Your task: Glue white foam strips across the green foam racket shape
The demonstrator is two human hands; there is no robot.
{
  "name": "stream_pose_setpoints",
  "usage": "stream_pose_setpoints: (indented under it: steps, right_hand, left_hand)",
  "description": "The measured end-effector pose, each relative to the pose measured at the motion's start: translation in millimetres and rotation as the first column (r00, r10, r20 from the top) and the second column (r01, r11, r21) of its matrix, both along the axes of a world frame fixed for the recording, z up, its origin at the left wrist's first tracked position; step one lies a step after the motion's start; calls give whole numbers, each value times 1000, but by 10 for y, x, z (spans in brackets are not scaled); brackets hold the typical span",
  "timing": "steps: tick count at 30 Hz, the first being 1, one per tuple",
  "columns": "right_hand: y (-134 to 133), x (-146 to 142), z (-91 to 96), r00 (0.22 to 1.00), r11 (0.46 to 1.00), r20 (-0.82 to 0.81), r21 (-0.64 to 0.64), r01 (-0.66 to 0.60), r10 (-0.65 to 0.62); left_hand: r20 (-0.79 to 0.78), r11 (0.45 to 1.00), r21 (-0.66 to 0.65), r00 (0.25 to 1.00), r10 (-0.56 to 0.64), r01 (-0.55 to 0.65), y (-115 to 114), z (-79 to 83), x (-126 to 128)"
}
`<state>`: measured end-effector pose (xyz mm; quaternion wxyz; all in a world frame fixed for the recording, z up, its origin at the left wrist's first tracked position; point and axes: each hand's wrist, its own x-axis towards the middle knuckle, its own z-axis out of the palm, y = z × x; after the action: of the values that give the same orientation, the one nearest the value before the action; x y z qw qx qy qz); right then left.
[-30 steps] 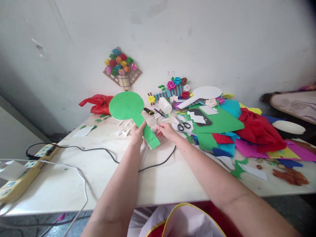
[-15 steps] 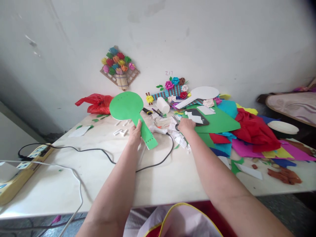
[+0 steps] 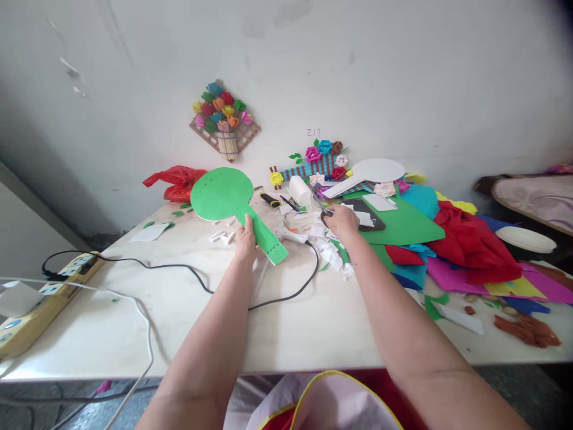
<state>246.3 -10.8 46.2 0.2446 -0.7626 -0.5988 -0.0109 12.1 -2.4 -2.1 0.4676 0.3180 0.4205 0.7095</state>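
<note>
**Over the pale table (image 3: pixel 134 340), green cutout and scissors in hand**

Left of centre, the left hand (image 3: pixel 245 240) grasps the strip of the green cutout (image 3: pixel 221 194), whose round end lies to the far left and whose strip slants toward the near right. The right hand (image 3: pixel 344 221) is closed on the black handles of the scissors (image 3: pixel 328 212), blades pointing to the far left, near a white roll (image 3: pixel 300 192). Between the hands lies a white corded tool (image 3: pixel 293 236); paper scraps (image 3: pixel 330 255) spread to its right. Short white sticks (image 3: pixel 218 236) lie left of the left hand. Farther right is a green sheet (image 3: pixel 407 224).
</note>
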Motion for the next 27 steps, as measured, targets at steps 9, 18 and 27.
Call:
stream_pose_setpoints:
  steps: [9,18,27]
  right_hand:
    - [-81,-4,23,994,997,71,5,80,-80]
    - [-77,-267,-14,748,889,-515,65,-453,419]
    - [-107,-420,-118,378,462,-640,-41,-886,668]
  left_hand:
    - [-2,989,-50,991,137,-137,19,-16,-50]
    - [52,979,-58,979,197,-194,26,0,-70]
    - [138,967,-10,958,252,-253,63,14,-104]
